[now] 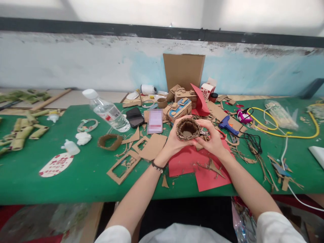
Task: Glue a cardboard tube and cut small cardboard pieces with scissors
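Two hands, left hand (pixel 174 140) & right hand (pixel 211 138), each clamped round cardboard ring (pixel 187 129) above red paper (pixel 199 165); squeeze evenly, w/o crushing the corrugation.

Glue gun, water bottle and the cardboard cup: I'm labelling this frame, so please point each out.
glue gun (pixel 227 124): head view, blue body.
water bottle (pixel 107 111): head view, clear side.
cardboard cup (pixel 187 129): head view, corrugated rim.

Cardboard ring (pixel 188 129) between both hands, above paper sheets (pixel 199 167); bottle (pixel 107 111) left, glue gun (pixel 227 125) right.
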### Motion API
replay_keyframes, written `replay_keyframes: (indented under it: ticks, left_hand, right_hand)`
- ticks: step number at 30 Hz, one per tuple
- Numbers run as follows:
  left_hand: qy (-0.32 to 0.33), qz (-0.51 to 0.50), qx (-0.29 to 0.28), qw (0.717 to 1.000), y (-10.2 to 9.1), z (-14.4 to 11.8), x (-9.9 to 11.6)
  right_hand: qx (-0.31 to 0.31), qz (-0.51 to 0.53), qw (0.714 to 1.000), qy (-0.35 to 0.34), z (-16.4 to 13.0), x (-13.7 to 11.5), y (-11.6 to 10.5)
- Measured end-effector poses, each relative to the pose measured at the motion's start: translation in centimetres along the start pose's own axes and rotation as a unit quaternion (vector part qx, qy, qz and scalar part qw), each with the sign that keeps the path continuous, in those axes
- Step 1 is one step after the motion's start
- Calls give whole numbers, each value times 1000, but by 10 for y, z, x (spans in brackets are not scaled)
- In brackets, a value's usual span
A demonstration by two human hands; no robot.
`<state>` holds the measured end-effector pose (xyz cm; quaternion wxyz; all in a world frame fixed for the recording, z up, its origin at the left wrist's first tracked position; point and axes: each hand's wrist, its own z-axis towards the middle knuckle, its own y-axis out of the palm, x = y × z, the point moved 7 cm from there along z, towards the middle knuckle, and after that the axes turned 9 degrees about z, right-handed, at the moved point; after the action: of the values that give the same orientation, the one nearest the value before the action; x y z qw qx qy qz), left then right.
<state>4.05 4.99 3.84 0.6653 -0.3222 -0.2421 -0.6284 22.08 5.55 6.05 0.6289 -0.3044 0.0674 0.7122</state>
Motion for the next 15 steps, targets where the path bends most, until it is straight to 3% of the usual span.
replay_keyframes:
  ticks: [7,15]
  left_hand:
    - [10,21,20,1000,-2,0,-4]
    - [-1,22,14,1000,-3,-3,-4]
  right_hand:
    - [-3,-11,999,32,-2,5,0]
    - [1,-14,1000,12,-5,6,1]
